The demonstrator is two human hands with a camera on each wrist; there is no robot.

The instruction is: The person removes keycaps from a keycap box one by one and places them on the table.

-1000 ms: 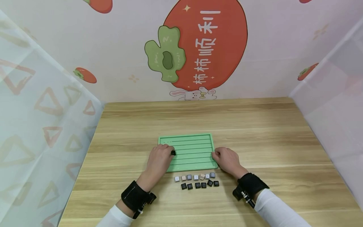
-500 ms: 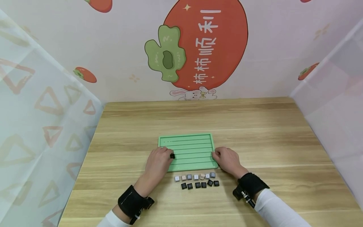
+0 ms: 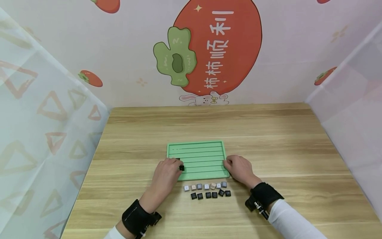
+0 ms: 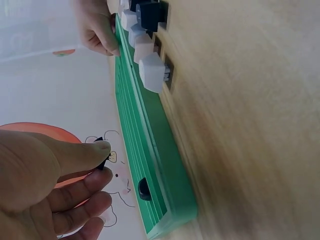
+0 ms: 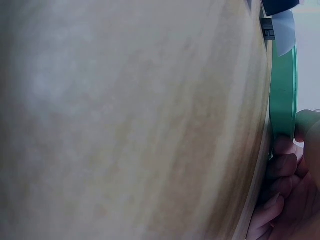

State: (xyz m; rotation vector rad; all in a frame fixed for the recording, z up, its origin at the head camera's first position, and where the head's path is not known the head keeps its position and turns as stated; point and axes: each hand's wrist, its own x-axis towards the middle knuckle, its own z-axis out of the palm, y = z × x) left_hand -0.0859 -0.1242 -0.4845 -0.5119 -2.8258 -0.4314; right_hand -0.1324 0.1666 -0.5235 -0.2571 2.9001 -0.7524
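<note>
My left hand (image 3: 167, 174) pinches a black keycap (image 3: 181, 168) between thumb and forefinger, above the left part of a green tray (image 3: 206, 164) with ridged rows. The left wrist view shows this pinched keycap (image 4: 102, 155) raised over the tray, the other fingers loosely bent. Inside the tray sits another black keycap (image 4: 144, 189), mostly covered by the left hand in the head view. At the tray's right side, my right hand (image 3: 240, 168) grips the edge. Its thumb (image 5: 306, 124) lies at the rim and its fingers are curled below, in the right wrist view.
In front of the tray, on the wooden table (image 3: 268, 142), lies a row of white, beige and grey keycaps (image 3: 206, 187). Closer to the person is a row of black keycaps (image 3: 208, 195). Printed cloth walls (image 3: 125, 59) stand around the table's back and sides.
My left hand has drawn back toward the person over the tray, still pinching the black keycap. A black keycap in the tray now peeks out behind its fingers. The right hand stays put.
</note>
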